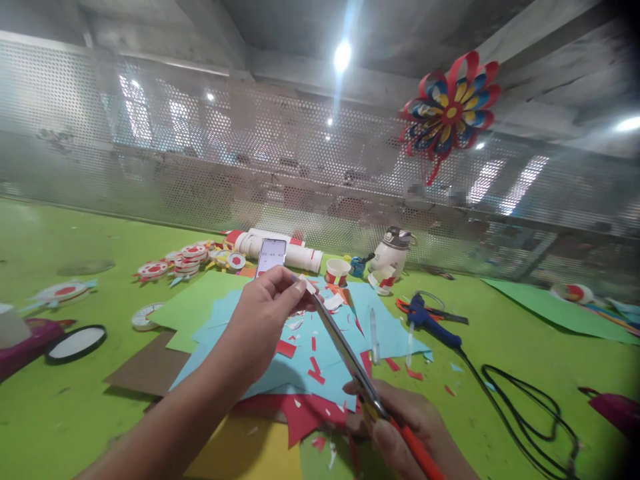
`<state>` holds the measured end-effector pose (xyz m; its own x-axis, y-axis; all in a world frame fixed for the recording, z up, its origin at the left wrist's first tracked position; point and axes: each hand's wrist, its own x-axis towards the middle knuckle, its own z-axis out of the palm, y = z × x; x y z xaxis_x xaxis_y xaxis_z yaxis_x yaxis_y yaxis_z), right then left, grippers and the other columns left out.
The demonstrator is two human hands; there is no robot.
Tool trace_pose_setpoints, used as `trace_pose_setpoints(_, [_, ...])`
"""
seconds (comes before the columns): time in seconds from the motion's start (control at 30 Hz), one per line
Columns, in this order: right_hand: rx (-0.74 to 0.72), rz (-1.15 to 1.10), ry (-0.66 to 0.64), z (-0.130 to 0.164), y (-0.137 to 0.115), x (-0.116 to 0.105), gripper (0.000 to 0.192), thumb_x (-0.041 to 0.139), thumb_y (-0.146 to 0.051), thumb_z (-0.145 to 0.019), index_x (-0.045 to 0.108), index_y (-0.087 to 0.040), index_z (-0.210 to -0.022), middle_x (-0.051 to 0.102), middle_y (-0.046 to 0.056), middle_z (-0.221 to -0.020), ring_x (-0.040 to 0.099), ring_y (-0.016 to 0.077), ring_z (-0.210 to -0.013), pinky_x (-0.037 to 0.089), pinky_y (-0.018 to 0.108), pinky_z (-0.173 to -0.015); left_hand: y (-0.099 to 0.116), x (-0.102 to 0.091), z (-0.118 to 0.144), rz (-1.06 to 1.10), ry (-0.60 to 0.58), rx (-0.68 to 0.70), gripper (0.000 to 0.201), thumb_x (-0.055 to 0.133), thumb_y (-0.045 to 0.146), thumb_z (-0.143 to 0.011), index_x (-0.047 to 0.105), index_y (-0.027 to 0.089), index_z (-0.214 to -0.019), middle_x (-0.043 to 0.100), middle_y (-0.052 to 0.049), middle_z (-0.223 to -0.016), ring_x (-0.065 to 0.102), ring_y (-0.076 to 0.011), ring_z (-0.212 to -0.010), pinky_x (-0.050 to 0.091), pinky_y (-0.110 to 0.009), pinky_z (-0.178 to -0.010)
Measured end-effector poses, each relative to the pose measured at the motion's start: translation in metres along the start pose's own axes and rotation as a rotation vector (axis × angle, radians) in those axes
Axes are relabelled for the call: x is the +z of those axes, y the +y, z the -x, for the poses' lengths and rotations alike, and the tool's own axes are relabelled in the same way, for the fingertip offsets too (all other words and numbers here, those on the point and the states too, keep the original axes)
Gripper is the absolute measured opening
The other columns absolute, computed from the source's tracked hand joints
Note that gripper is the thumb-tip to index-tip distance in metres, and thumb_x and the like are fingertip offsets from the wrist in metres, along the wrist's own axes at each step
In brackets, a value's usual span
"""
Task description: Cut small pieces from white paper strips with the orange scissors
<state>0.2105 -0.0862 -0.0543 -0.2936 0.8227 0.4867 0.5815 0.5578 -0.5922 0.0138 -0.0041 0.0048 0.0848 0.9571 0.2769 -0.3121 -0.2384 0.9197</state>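
Note:
My left hand [260, 320] is closed in a pinch on a small white piece of paper [307, 285] above the middle of the table. In my right hand [405, 423] are scissors [345, 348] with long metal blades and an orange handle. Their tips reach the white paper at my left fingertips; whether the blades are apart there is too small to tell. Below both hands lie light blue paper sheets [320, 333], strewn with red paper scraps [315, 367] and white bits. Red paper [300, 413] and yellow paper [245, 450] show beneath them.
A phone [271, 257] stands upright against white rolls [303, 259]. A paper cup [337, 271] and a white bottle [391, 253] are at the back. On the right lies a blue glue gun [433, 322] with a looped black cord [525, 400]. Round paper pieces [194, 257] sit at left.

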Motion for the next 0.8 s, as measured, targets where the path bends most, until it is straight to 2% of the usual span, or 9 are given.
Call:
trace_pose_setpoints(0.13, [0.067, -0.047, -0.046, 0.0035, 0.0, -0.0017, 0.05, 0.037, -0.054, -0.09, 0.067, -0.016, -0.102, 0.063, 0.003, -0.06, 0.058, 0.0172, -0.055, 0.044, 0.024, -0.052, 0.0014, -0.0029, -0.0013, -0.015, -0.027, -0.009, 0.014, 0.062, 0.023, -0.078, 0.056, 0.015, -0.068, 0.064, -0.001, -0.067, 0.062, -0.0128, -0.068, 0.05, -0.029, -0.074])
trace_pose_setpoints(0.3, [0.102, -0.061, -0.068, 0.0033, -0.0012, -0.0008, 0.06, 0.029, -0.06, -0.09, 0.068, -0.014, -0.1, 0.062, 0.004, -0.059, 0.058, 0.0174, -0.054, 0.042, 0.026, -0.052, 0.0026, -0.0059, -0.0016, -0.014, -0.052, -0.02, 0.012, 0.062, 0.021, -0.078, 0.057, 0.015, -0.07, 0.064, 0.0, -0.068, 0.062, -0.0121, -0.068, 0.05, -0.027, -0.073])
trace_pose_setpoints(0.6, [0.042, -0.031, -0.063, 0.0009, -0.0037, -0.0066, 0.051, 0.036, -0.056, -0.089, 0.067, -0.017, -0.101, 0.06, 0.003, -0.06, 0.057, 0.0173, -0.054, 0.042, 0.024, -0.049, 0.004, -0.0077, -0.0026, -0.028, -0.068, -0.045, 0.011, 0.062, 0.021, -0.078, 0.056, 0.015, -0.07, 0.064, 0.0, -0.068, 0.062, -0.012, -0.069, 0.048, -0.025, -0.07])
trace_pose_setpoints(0.8, [0.019, 0.008, -0.067, 0.0008, -0.0054, -0.0063, 0.054, 0.03, -0.056, -0.091, 0.068, -0.018, -0.096, 0.058, 0.003, -0.057, 0.054, 0.0159, -0.05, 0.041, 0.024, -0.048, 0.0054, -0.009, -0.0036, -0.032, -0.098, -0.047, 0.012, 0.061, 0.021, -0.078, 0.055, 0.015, -0.069, 0.064, -0.001, -0.07, 0.061, -0.0117, -0.069, 0.048, -0.026, -0.072])
